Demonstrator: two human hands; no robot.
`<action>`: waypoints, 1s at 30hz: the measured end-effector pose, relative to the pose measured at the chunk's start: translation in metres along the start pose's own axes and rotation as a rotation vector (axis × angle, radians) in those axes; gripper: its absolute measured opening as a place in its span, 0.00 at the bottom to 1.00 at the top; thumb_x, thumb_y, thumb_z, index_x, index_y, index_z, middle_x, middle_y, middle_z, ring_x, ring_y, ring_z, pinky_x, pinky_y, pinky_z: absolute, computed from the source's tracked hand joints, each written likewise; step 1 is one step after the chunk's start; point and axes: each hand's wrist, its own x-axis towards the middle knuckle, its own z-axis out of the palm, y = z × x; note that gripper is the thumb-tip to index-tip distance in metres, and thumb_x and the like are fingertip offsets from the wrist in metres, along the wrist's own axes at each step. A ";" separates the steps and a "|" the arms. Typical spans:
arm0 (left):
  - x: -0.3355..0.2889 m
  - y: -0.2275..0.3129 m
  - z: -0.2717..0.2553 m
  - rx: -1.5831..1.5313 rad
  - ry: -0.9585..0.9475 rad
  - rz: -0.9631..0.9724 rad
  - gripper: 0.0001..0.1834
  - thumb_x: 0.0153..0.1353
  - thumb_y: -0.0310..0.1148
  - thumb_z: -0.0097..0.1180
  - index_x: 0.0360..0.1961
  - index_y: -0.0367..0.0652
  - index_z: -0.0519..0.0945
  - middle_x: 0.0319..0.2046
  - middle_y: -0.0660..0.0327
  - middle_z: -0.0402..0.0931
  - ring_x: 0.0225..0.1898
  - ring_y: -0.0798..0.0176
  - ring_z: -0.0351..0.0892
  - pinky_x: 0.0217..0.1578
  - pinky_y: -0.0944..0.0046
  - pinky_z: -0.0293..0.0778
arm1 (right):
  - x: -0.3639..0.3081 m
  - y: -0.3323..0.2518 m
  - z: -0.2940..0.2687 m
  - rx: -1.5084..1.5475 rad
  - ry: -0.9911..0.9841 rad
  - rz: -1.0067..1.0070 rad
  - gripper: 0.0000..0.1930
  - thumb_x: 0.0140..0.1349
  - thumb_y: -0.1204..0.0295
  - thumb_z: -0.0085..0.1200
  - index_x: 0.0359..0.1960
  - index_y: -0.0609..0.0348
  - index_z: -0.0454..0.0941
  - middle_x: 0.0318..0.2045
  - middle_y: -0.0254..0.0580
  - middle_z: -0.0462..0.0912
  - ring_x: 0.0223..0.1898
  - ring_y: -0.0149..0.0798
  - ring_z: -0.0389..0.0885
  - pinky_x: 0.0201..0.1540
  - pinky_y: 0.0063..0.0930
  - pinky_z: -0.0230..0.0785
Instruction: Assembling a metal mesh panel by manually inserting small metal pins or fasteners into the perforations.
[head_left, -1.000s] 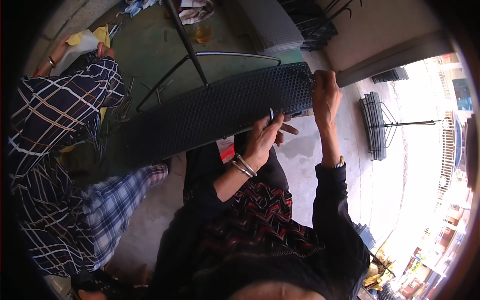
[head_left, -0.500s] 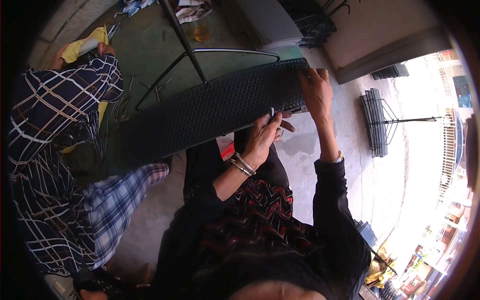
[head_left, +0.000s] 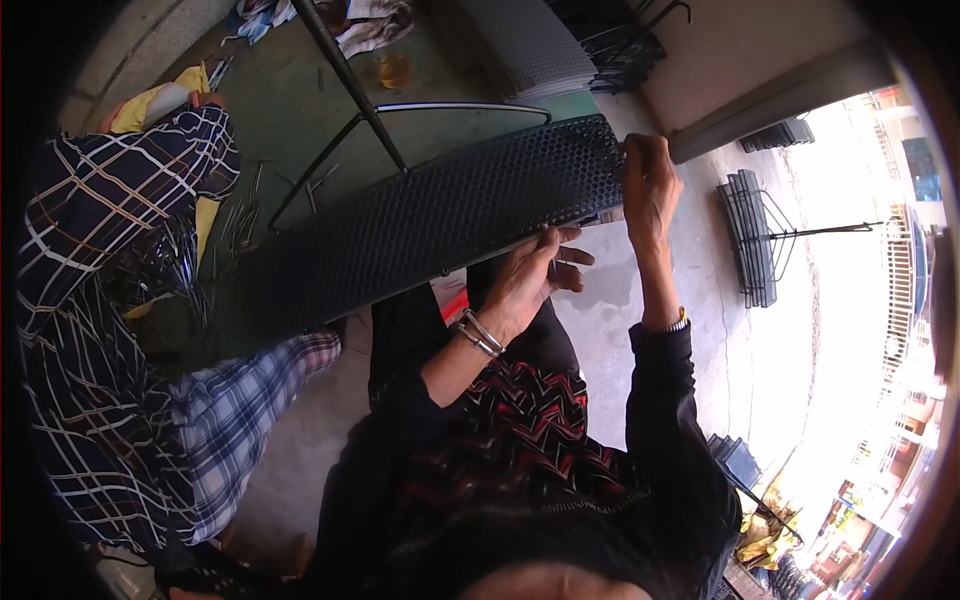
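Observation:
A long black perforated metal panel lies slantwise on the green table, with a black wire frame and its rod standing at its far edge. Beneath the near edge of the panel, my left hand has its thumb up against the edge and its other fingers stretched apart. A small dark spot shows between those fingers, too small to name. My right hand is closed beside the panel's right end. Its fingers curl out of sight, so what they hold, if anything, is hidden.
A co-worker in a dark checked garment sits at the left, by loose metal rods on the green table. A glass of amber drink and stacked grey perforated sheets are farther back. Black racks lie on the floor at right.
My right hand has shifted slightly right, off the panel's corner, and closed more. My left fingers have spread; the shiny bit by the left thumb no longer shows. The view has shifted slightly.

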 end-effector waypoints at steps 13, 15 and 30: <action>-0.006 0.012 -0.003 -0.145 -0.135 -0.002 0.23 0.70 0.43 0.32 0.55 0.37 0.64 0.52 0.48 0.70 0.55 0.54 0.70 0.56 0.55 0.67 | -0.015 0.001 0.027 -0.365 -0.195 -0.045 0.09 0.58 0.71 0.52 0.41 0.52 0.78 0.44 0.44 0.74 0.44 0.47 0.75 0.43 0.35 0.68; -0.003 0.013 -0.004 -0.198 -0.138 0.027 0.24 0.70 0.43 0.32 0.58 0.37 0.63 0.56 0.48 0.66 0.60 0.55 0.65 0.59 0.54 0.63 | -0.019 -0.007 0.013 -0.216 -0.187 -0.153 0.11 0.57 0.73 0.53 0.42 0.52 0.78 0.43 0.45 0.74 0.43 0.46 0.75 0.44 0.35 0.68; -0.019 0.009 -0.008 0.162 -0.213 0.063 0.17 0.70 0.37 0.37 0.52 0.36 0.67 0.42 0.53 0.75 0.42 0.57 0.80 0.43 0.59 0.80 | -0.056 -0.037 -0.035 0.452 -0.852 0.104 0.11 0.57 0.71 0.54 0.40 0.63 0.78 0.37 0.40 0.73 0.38 0.35 0.74 0.42 0.27 0.67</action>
